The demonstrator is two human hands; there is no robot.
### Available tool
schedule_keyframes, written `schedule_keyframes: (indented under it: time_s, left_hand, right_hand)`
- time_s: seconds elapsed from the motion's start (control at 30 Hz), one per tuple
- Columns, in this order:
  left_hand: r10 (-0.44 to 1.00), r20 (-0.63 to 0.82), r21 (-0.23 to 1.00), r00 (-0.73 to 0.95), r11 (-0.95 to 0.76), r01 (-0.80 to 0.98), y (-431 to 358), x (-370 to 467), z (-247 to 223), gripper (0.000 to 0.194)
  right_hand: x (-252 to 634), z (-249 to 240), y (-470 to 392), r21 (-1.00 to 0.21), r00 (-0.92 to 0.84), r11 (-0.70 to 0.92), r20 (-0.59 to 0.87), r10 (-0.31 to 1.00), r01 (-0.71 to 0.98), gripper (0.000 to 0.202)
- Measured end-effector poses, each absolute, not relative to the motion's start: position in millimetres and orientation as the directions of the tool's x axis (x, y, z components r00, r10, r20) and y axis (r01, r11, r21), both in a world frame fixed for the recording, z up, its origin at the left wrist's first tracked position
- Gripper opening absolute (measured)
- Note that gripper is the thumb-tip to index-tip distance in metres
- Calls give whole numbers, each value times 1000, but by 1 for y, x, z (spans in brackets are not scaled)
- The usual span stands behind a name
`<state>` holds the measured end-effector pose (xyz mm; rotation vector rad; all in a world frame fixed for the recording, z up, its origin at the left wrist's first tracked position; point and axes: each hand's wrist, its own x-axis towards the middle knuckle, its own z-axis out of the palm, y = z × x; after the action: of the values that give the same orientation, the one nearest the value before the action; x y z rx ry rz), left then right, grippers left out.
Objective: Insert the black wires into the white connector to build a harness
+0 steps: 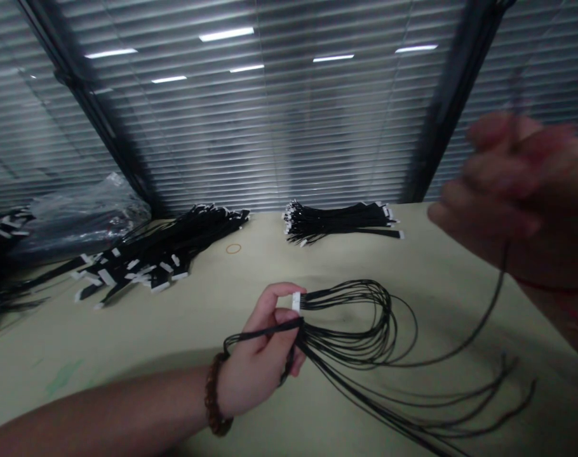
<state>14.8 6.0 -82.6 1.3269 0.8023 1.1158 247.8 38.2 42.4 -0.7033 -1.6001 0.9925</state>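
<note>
My left hand (265,349) is closed around a black wire harness (346,336), low in the middle of the view. Its thumb and fingers also pinch a white connector (296,302), from which several wires loop out to the right and back into the palm. Other loose wire ends fan out toward the lower right. Raised at the upper right, my right hand (503,171) is smeared by motion, with its fingers curled in. One black wire (479,333) of the harness runs up into that hand, and a blurred tip shows above the fingers.
Bundles of black cables with white connectors lie at the left (146,254) and at the table's back (341,222). A clear plastic bag (89,212) rests behind the left pile. A rubber band (233,249) lies on the pale table (127,336). Window blinds (289,127) rise behind.
</note>
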Motion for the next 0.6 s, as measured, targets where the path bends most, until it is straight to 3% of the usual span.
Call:
schedule_keyframes:
  time_s: [0.07, 0.1, 0.17, 0.23, 0.3, 0.6]
  left_hand:
    - [937, 150, 981, 316, -101, -167, 6, 15, -83, 29]
    - [937, 150, 981, 317, -100, -169, 6, 15, -83, 30]
    - [937, 147, 981, 316, -96, -170, 6, 14, -83, 30]
    - [933, 153, 980, 325, -101, -171, 5, 14, -83, 30]
    - [921, 171, 976, 349, -110, -187, 4, 13, -83, 29]
    - [906, 182, 968, 382, -97, -232, 3, 12, -84, 30]
  right_hand:
    - [237, 28, 27, -848, -492, 499, 363, 791, 177, 15]
    - [231, 19, 22, -769, -579, 556, 308, 755, 315, 8]
    - [220, -1, 13, -458, -628, 721, 367, 686, 521, 11]
    - [212, -19, 7, -153, -641, 782, 488, 592, 605, 15]
    - [208, -31, 5, 1, -667, 793, 541, 512, 609, 20]
    - [207, -36, 9, 56, -681, 798, 559, 473, 600, 21]
